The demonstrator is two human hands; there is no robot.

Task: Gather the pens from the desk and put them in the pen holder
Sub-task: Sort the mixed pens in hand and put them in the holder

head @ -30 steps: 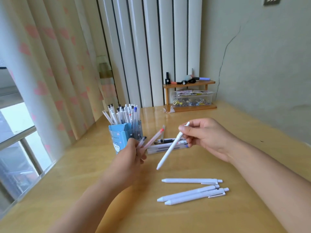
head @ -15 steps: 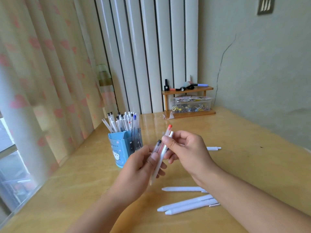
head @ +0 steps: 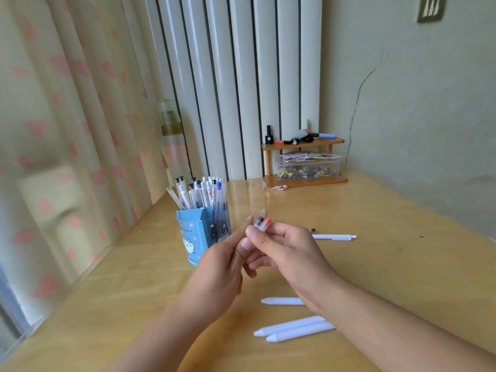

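Note:
A blue pen holder [head: 198, 234] full of several pens stands on the wooden desk [head: 375, 264], left of centre. Just right of it, both hands meet above the desk around a small bundle of pens [head: 263, 223]; only black, red and white pen tips stick out above the fingers. My left hand [head: 220, 272] holds the bundle from the left, and my right hand [head: 287, 253] grips it from the right. Three white pens [head: 292, 327] lie on the desk under my right forearm. Another white pen [head: 334, 237] lies farther back on the right.
A small wooden shelf [head: 304, 179] with a clear box of clips and some markers stands at the back against the radiator. A curtain and window run along the left edge of the desk. The wall closes the right side.
My right hand brought its white pen to the left hand and the hands closed together around the bundle. The view shifted down slightly.

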